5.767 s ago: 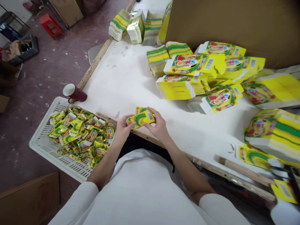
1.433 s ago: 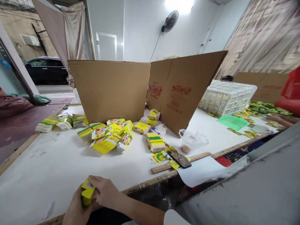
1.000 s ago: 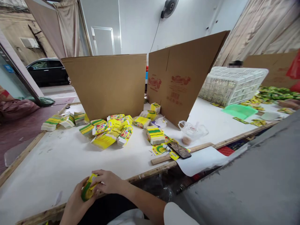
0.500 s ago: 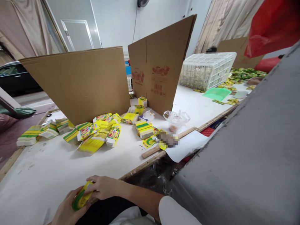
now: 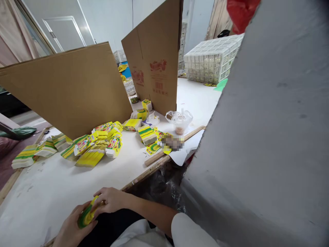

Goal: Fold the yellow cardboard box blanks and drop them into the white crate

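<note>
Both my hands hold one small yellow and green carton (image 5: 86, 214) at the near edge of the white table (image 5: 48, 192). My left hand (image 5: 70, 229) cups it from below, fingers curled round it. My right hand (image 5: 110, 200) presses on its top end with closed fingers. Flat yellow and green carton blanks (image 5: 92, 145) lie in a loose heap further up the table, with more stacks (image 5: 34, 151) at the far left.
Two tall cardboard sheets (image 5: 69, 85) (image 5: 156, 58) stand upright behind the heap. A clear plastic bag (image 5: 179, 120) and a wooden stick (image 5: 174, 145) lie to the right. A white plastic crate (image 5: 210, 60) stands at the back. A grey wall (image 5: 269, 137) fills the right side.
My view has swung further right, so the grey wall covers more of the picture. My hands stay at the table edge on the same carton, which now sits lower in my left hand.
</note>
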### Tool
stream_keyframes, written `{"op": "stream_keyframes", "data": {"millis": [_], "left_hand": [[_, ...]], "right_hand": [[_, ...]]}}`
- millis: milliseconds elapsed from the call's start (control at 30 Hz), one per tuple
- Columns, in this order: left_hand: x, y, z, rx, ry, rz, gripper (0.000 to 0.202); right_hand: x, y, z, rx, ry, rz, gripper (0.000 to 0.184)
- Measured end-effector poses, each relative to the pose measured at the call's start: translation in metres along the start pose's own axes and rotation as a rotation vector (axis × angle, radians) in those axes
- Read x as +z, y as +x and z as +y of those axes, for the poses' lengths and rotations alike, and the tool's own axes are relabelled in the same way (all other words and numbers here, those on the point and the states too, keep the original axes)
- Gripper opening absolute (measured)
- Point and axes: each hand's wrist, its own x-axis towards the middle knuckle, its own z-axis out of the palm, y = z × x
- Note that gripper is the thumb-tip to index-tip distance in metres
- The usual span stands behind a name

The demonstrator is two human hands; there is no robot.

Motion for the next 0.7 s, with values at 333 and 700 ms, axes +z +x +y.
{"op": "stream_keyframes", "data": {"millis": [333,700], "left_hand": [[0.014,-0.009,0.026,0.118,-0.003,0.094,0.05],[0.035,-0.041,0.014,0.027,-0.076,0.144,0.063]], "right_hand": [[-0.003,-0.023,-0.003,0.154,0.365,0.202,0.068],[0.019,-0.047,-0.008,0.179,0.528,0.301,0.085]]}}
